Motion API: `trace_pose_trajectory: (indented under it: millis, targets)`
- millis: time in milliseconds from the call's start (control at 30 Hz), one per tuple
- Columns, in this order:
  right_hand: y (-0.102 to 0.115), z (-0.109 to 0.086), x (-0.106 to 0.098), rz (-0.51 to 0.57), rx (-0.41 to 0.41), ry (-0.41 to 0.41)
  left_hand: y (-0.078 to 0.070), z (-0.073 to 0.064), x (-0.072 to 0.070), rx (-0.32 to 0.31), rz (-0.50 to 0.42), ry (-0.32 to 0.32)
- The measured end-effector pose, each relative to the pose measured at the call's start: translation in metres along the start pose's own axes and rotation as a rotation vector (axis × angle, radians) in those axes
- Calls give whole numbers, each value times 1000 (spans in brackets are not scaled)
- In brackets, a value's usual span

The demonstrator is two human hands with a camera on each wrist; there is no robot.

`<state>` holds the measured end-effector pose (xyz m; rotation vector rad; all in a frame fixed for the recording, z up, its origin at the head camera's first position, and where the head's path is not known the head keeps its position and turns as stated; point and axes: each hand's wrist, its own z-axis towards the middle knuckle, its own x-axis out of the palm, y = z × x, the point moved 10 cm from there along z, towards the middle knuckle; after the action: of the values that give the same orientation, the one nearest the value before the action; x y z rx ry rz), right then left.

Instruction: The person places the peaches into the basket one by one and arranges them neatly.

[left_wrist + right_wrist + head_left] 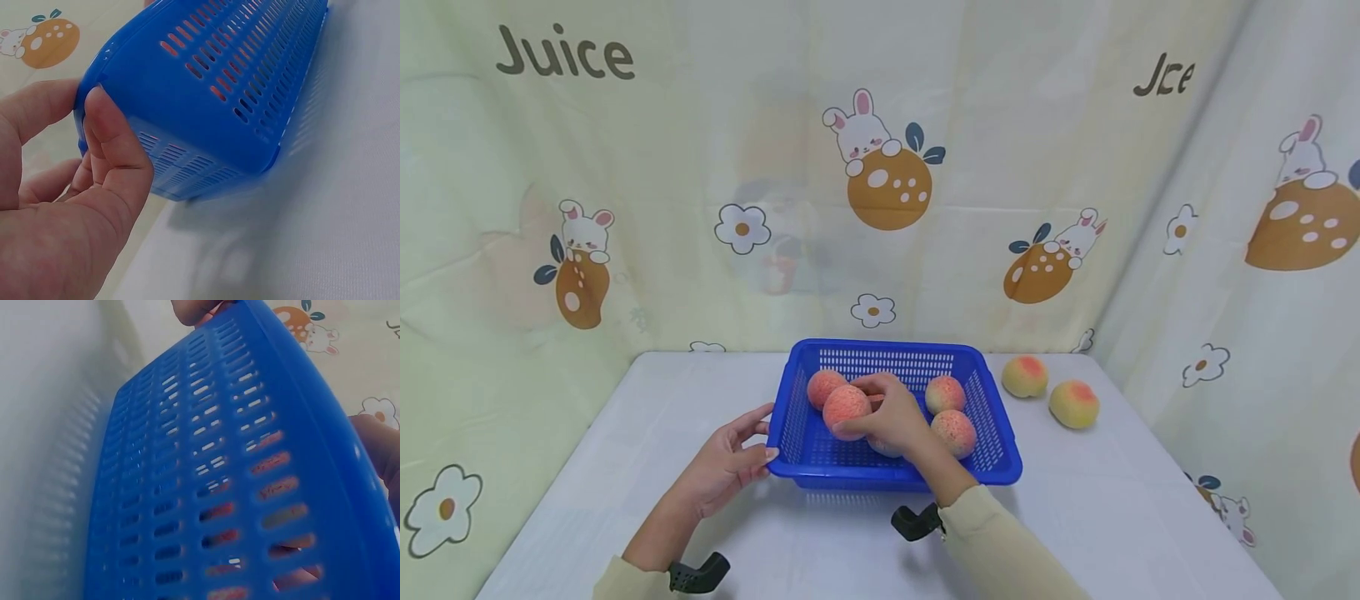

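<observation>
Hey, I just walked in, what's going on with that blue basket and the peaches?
A person's left hand grips the left rim of a blue basket, while the right hand holds a reddish peach over it. Other peaches sit inside: one behind the held peach, two toward the right, and one partly hidden under the right hand. Two yellower peaches lie on the white table, right of the basket.

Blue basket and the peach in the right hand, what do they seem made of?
Blue basket: probably molded plastic, slightly glossy; its smooth rim catches highlights. Peach: matte with a speckled surface, perhaps coated foam, though real fruit can't be ruled out.
</observation>
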<state>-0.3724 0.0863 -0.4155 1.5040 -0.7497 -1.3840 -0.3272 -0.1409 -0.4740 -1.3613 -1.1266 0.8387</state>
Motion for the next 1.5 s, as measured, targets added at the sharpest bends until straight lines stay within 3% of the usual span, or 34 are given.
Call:
trace_pose_trajectory:
  millis: [467,833,1267,1500]
  targets:
    - [2,13,32,-157,42,40,2,2,-3,-17,6,-16]
    - [2,21,44,-194,122,76,1,2,-3,-8,3,-6]
    - [-7,26,45,-164,186,72,3,2,-2,-29,5,-21]
    - [-11,30,45,-284,201,64,4,2,-2,-33,2,-21]
